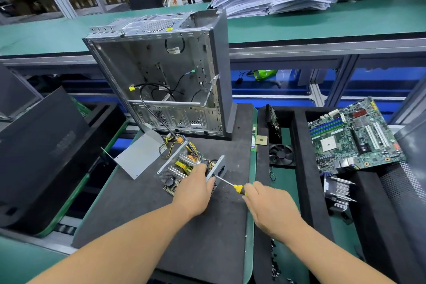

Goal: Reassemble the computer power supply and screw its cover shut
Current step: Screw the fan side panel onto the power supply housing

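Observation:
The open power supply lies on the dark foam mat, its circuit board, heat sinks and yellow wires exposed. My left hand grips its near right corner, fingers curled over the metal end wall. My right hand holds a yellow-and-black screwdriver whose tip touches the outside of that end wall. The grey bent metal cover sits detached just left of the supply, standing on its edge.
An empty computer case stands upright behind the supply. Right of the mat, foam trays hold a fan, a CPU, a motherboard and a heat sink. A black panel leans at left.

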